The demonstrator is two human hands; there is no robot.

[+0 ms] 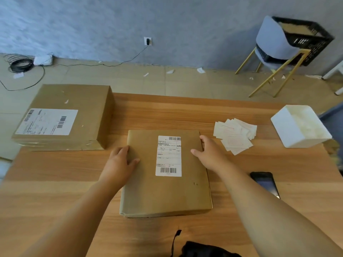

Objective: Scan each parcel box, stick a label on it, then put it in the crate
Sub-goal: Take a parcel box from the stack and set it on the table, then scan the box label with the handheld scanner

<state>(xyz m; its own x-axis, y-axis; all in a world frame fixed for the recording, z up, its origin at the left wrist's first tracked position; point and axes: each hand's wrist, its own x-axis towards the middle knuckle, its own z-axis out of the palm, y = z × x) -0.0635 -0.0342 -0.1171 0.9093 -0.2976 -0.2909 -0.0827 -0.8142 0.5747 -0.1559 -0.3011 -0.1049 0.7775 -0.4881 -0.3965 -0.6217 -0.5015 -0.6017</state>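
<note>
Parcel in hand: a flat brown cardboard parcel box (163, 193) lies on the wooden bench (55, 182), about midway between its left and right edges and nearer the front edge than the far one.
Its sticker: a white printed shipping label (168, 156) with barcodes at top and bottom sits on the box's upper face, toward the far end.
Left hand (119, 160): grasps the box's left edge near the far corner, thumb flat on the top face and fingers wrapped down over the side.
Right hand (209, 153): grasps the right edge near the far corner, thumb on top and fingers curled over the side.
Second parcel: a larger brown cardboard box (74, 101) with a wide white label (47, 121) rests at the far left corner of the bench.
Loose labels: a heap of small white stickers with red print (234, 135) lies just right of the held box.
White block (300, 127): stands at the right edge, toward the far corner.
Black phone (264, 183): lies flat near the right edge, beside the right forearm.
Black strapped object (204, 250): at the front edge; what it is cannot be told.
Crate: a black slatted plastic crate (311, 41) sits on a grey chair with gold legs (272, 39), on the floor beyond the far right corner.
</note>
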